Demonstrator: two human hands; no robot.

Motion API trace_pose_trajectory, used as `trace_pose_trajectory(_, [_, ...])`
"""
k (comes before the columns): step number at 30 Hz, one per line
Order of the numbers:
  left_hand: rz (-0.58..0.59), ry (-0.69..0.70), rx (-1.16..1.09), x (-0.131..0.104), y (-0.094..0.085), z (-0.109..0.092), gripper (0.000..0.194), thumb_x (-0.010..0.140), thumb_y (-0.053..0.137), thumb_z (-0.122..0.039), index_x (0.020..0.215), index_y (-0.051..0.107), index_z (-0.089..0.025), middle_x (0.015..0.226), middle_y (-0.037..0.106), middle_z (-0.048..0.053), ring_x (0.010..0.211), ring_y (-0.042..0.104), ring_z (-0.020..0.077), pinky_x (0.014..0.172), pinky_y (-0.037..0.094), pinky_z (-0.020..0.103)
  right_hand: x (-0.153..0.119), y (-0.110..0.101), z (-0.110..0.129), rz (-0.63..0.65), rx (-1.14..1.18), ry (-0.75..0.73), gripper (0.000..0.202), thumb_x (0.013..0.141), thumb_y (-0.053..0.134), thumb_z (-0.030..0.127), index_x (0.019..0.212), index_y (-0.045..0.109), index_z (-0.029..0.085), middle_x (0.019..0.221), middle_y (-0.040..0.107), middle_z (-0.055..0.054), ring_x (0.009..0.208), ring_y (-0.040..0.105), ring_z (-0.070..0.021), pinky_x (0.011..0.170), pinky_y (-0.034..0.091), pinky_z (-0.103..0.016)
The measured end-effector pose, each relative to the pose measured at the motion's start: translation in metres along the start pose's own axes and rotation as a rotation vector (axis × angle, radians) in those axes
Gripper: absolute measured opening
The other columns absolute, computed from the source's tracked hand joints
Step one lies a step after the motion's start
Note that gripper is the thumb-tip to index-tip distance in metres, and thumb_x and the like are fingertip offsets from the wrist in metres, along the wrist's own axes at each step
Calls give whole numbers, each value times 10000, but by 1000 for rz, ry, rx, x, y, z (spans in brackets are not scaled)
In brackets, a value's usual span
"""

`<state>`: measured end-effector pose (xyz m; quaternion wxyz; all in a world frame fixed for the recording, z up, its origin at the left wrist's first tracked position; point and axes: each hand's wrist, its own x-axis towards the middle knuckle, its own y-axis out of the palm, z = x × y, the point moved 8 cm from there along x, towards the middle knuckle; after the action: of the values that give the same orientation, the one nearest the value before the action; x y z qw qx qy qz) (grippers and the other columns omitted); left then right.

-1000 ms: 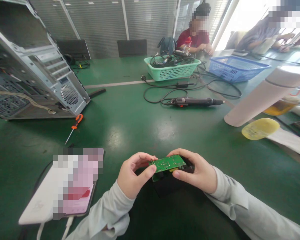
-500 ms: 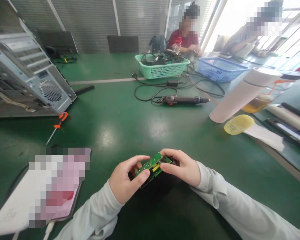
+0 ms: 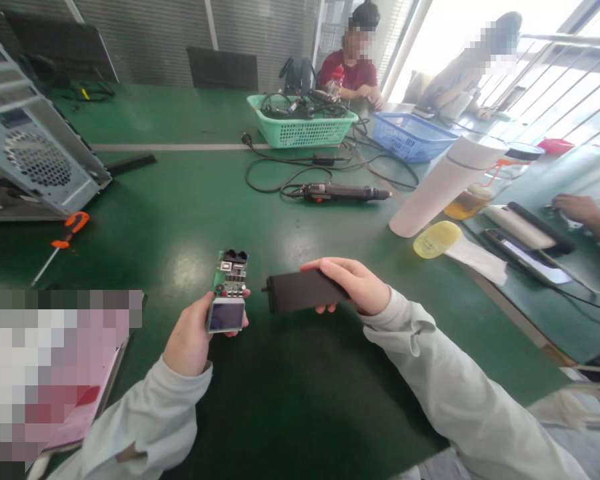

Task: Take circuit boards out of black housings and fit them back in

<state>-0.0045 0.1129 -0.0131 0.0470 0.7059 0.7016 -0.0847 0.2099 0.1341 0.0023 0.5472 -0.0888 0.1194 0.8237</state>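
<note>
A green circuit board [image 3: 233, 283] with a small dark screen is gripped in my left hand [image 3: 193, 333], its screen side facing up. My right hand [image 3: 353, 283] has its fingers wrapped round a flat black case [image 3: 305, 291], which points left toward the board. A gap of dark green table lies between the board and the case. Both objects are held above the table [image 3: 290, 400].
A black electric screwdriver [image 3: 347, 193] with its cable lies ahead, before a green basket [image 3: 305, 132] and a blue basket [image 3: 413, 137]. Left are a metal computer case [image 3: 45, 160] and an orange screwdriver [image 3: 70, 230]. A pale tumbler [image 3: 445, 187] stands right. People sit beyond.
The board and black case, earlier close together between both hands, are now apart. My left hand has moved left with the board, whose screen now shows. The camera view has shifted right.
</note>
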Motion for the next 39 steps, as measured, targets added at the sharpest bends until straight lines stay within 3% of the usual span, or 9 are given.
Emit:
trace_pose_trajectory(3, [-2, -58, -176, -3, 6, -2, 313, 820, 444, -317, 866, 663, -98, 548, 647, 9, 490, 493, 144, 496, 360, 263, 2, -4, -5, -73, 210, 110, 320, 934, 487, 413, 1125, 522, 159, 865, 659, -51, 716, 685, -151, 589, 553, -212])
trace_pose_trajectory(6, [-23, -62, -185, -4, 8, -5, 327, 842, 414, -296, 880, 659, -83, 536, 656, 7, 489, 494, 140, 494, 357, 256, -2, 9, -15, -69, 450, 300, 308, 985, 354, 394, 1068, 531, 155, 795, 651, -37, 707, 698, -174, 606, 568, -234])
trace_pose_trajectory(12, [-43, -27, -56, -4, 6, -3, 359, 864, 393, -278, 912, 687, -76, 568, 692, 25, 496, 511, 150, 505, 367, 265, -14, 52, -20, 376, 559, 436, 680, 960, 0, 442, 1032, 568, 76, 502, 508, -4, 509, 646, -165, 488, 516, -209])
trace_pose_trajectory(18, [-42, -76, -185, -6, 8, -6, 316, 865, 387, -259, 880, 655, -91, 548, 666, 4, 492, 496, 141, 507, 350, 261, -16, 53, -29, 503, 447, 366, 564, 939, 212, 551, 982, 558, 107, 646, 591, -28, 611, 662, -156, 564, 524, -222])
trace_pose_trajectory(20, [-24, -89, -225, -6, 10, -8, 291, 849, 403, -262, 860, 645, -102, 538, 653, 2, 490, 480, 140, 508, 342, 264, -10, 45, -29, 401, 367, 271, 492, 829, 499, 607, 967, 537, 136, 785, 622, -40, 688, 655, -155, 600, 524, -233])
trace_pose_trajectory(23, [-15, -105, -226, -7, 11, -8, 293, 842, 418, -288, 860, 647, -106, 535, 650, 4, 493, 469, 144, 508, 337, 270, -1, 28, -18, 174, 188, 0, 507, 639, 760, 459, 968, 504, 170, 931, 598, -34, 766, 606, -134, 661, 502, -233])
trace_pose_trajectory(31, [-17, -80, -214, -5, 8, -3, 282, 802, 503, -335, 856, 673, -116, 545, 657, 6, 496, 487, 151, 503, 353, 272, -28, 16, 35, -263, -781, -603, 309, 703, 610, 211, 987, 485, 203, 954, 546, -42, 867, 550, -178, 769, 451, -292])
trace_pose_trajectory(34, [-28, -77, -242, -6, 9, -5, 323, 809, 485, -368, 852, 680, -114, 539, 655, 22, 484, 478, 160, 485, 347, 277, -50, -10, 35, -432, -1015, -539, 310, 762, 601, 279, 1047, 504, 207, 999, 579, -63, 920, 572, -212, 807, 459, -325])
trace_pose_trajectory(39, [-50, -78, -248, -8, 9, -2, 387, 840, 437, -373, 872, 700, -90, 529, 660, 33, 486, 498, 162, 484, 358, 272, -138, -122, 2, -980, -1135, -96, 389, 810, 577, 500, 1072, 522, 217, 943, 632, -104, 823, 622, -267, 709, 487, -386])
